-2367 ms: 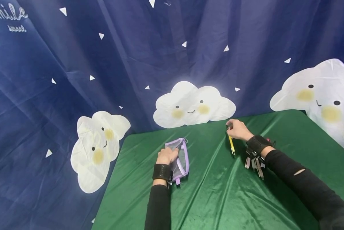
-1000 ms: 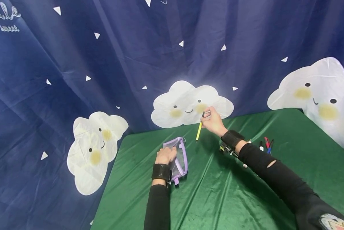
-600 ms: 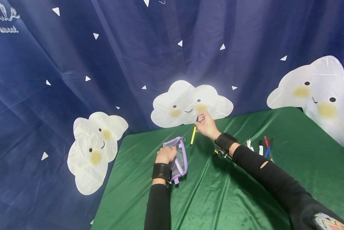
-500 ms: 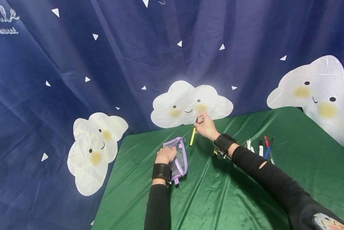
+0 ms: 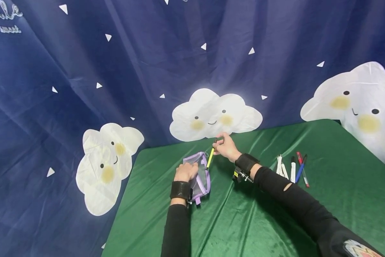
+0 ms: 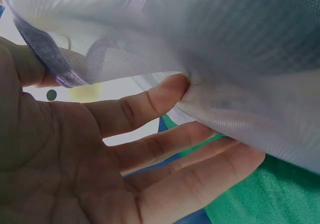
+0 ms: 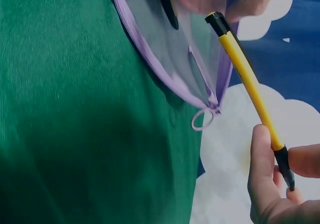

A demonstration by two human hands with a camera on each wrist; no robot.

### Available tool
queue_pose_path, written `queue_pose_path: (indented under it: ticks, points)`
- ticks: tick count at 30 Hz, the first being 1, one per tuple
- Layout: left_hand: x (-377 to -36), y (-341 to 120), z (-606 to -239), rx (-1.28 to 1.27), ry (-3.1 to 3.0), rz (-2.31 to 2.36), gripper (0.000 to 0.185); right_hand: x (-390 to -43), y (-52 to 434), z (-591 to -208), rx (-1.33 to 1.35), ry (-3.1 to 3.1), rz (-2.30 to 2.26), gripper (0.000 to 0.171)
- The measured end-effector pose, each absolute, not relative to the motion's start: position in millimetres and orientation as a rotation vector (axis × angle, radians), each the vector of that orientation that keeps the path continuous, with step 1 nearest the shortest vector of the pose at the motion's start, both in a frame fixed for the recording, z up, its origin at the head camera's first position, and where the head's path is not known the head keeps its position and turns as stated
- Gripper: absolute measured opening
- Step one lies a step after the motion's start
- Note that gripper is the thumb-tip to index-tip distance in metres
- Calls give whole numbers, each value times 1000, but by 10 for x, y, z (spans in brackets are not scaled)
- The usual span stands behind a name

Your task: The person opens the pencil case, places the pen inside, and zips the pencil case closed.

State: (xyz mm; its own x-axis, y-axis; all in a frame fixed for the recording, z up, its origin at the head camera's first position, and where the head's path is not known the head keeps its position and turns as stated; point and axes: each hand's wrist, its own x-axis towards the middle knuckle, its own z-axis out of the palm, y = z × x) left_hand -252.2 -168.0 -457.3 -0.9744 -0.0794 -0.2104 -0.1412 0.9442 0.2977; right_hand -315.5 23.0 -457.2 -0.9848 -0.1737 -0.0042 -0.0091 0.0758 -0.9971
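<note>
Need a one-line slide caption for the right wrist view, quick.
Right hand pinches a yellow pen, its tip at the mouth of the purple mesh pouch on green cloth.

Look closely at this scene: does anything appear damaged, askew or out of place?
Yes: the black right sleeve has a small tear on the forearm, showing skin. Otherwise nothing stands out; the spare pens lie together on the green tablecloth.

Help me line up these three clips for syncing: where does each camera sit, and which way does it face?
Head: worn high, facing forward and down on the green table; both arms show.
Left wrist: under the left hand, facing its palm gripping the mesh pouch.
Right wrist: faces the right hand pinching the yellow pen.
Shared: pouch and pen appear in head and right-wrist views.
</note>
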Motion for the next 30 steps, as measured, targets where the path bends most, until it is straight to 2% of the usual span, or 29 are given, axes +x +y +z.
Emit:
queue_pose_path:
  ticks: [30]
  points:
    - [-2561,-1671,-4583,-223,2860,481,61,-2950,-315,-4889,-27,2009,-1927,42]
